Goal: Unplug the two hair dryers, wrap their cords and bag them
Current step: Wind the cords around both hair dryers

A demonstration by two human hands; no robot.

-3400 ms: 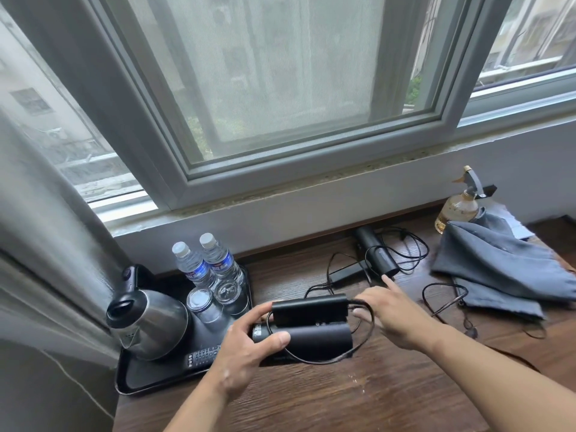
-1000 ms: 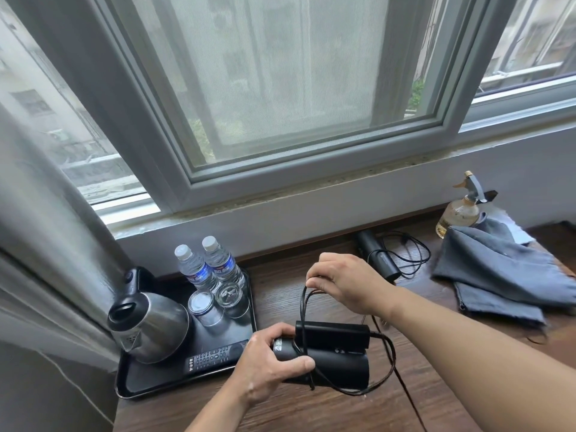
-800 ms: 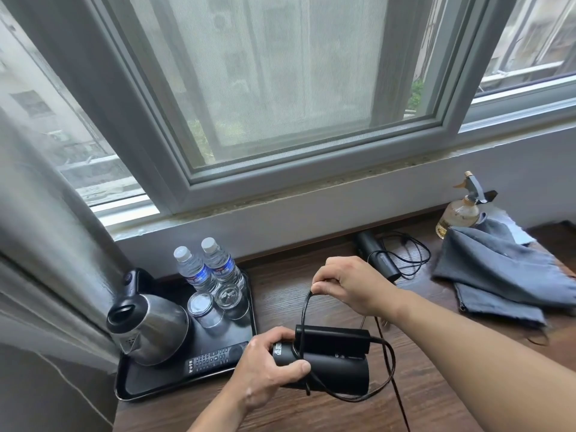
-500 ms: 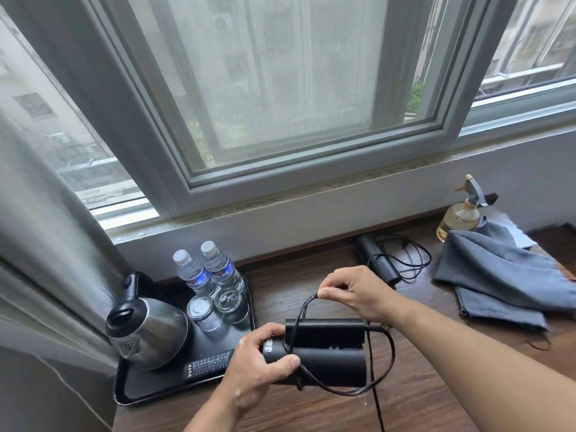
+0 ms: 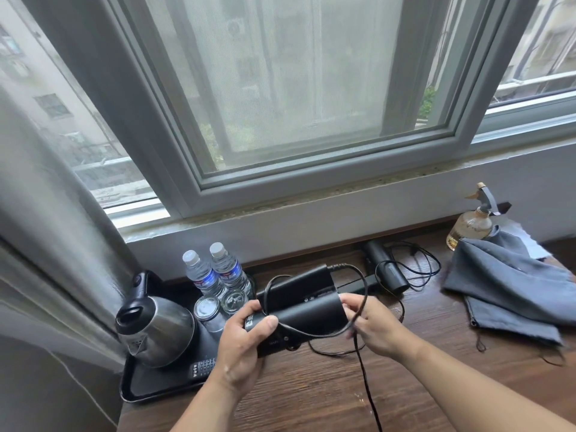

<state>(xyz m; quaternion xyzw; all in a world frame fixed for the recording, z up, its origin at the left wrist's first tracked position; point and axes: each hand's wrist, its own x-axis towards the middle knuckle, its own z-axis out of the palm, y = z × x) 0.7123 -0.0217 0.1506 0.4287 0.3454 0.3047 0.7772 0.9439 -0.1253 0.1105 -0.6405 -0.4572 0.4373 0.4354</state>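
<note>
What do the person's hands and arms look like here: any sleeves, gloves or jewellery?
Both forearms are bare to the frame edge, with no sleeve in view. The left hand and right hand wear no gloves. No watch, bracelet or ring shows on the visible parts. Fingernails look short and unpainted.

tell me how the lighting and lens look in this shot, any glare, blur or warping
Head view: soft daylight comes through the window, with the buildings outside hazy and washed out; wide-angle warping leans the window frame and bends the curtain; a pale sheen lies on the wooden desk and the kettle shows highlights; the hands and the folded hair dryer are fairly sharp, with little motion blur.
</note>
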